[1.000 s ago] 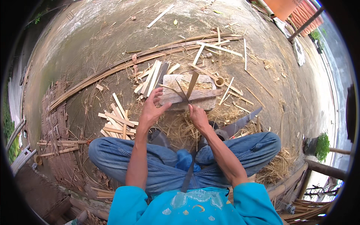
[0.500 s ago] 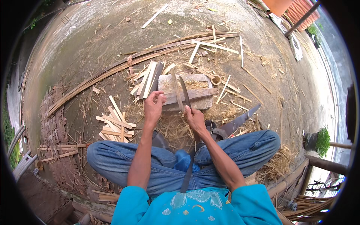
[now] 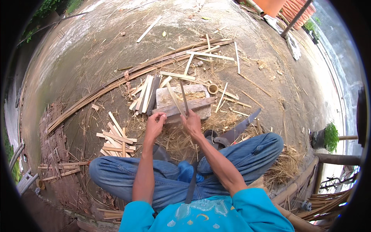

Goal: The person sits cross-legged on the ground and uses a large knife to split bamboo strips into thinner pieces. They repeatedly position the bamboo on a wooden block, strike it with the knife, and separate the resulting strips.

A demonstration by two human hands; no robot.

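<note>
You are sitting cross-legged on the ground, and both your hands are working just in front of your knees. Your left hand is curling closed around the near end of a thin bamboo strip, which is running up and away from your fingers over a flat stone block. Your right hand is gripping the handle of a knife, it seems, whose dark narrow blade is rising past your fingertips and crossing beside the strip; the handle itself is hidden in your fist. The two hands are sitting close together, nearly touching, at the near edge of the block. A flat wooden board is lying across the block just beyond your knuckles. Left of your left hand, a pile of short split bamboo pieces is lying on the ground. Right of your right hand, a curved machete is resting beside your knee. Beyond the block, long bamboo slats are stretching across the ground.
</note>
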